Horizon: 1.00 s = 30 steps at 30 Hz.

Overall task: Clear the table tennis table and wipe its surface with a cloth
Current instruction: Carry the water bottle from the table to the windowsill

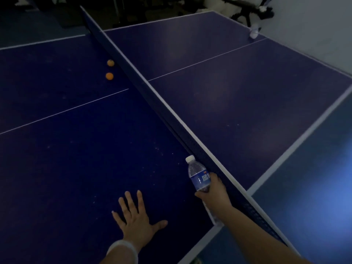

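A clear plastic water bottle (198, 173) with a white cap and blue label stands close to the net (152, 100), near the table's front edge. My right hand (215, 189) grips its lower half from the right. My left hand (136, 219) lies flat on the blue table tennis table (66, 168), fingers spread, to the left of the bottle. Two orange balls (109, 76) (110, 63) sit by the net on the left half. No cloth is in view.
A pale bottle-like object (254, 32) stands at the far right corner of the right half. Beyond it are a dark tripod-like stand (247, 15) and a white wall. The table's white edge (207, 237) runs under my right forearm, with blue floor beyond.
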Available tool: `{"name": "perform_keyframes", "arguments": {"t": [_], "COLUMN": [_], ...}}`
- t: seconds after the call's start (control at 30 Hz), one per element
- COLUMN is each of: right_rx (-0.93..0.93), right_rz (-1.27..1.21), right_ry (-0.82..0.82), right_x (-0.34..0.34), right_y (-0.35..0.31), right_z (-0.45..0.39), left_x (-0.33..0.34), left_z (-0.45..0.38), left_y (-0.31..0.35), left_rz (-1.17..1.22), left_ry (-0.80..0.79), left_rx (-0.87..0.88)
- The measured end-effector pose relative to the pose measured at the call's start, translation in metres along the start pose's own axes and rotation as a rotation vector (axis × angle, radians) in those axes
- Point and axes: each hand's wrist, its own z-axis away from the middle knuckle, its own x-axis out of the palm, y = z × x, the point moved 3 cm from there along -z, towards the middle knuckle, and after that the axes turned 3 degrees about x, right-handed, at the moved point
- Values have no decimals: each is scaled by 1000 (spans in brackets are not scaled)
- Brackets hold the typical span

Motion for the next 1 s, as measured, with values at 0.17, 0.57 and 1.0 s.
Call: {"name": "perform_keyframes", "arguments": {"t": [0.17,0.57,1.0], "right_rx": [41,237,537], "right_rz": [-228,-583,-927], "right_ry": [159,659,1148], "right_x": [-13,-58,-34], "right_y": [28,127,315], "right_z": [62,232,551], "left_x": [-3,2,200], "left_z": [6,60,323], "left_y": [3,68,182], "left_rz": [-33,-266,-490], "left_ry": [25,157,-383], "left_rx": [16,559,1273]}}
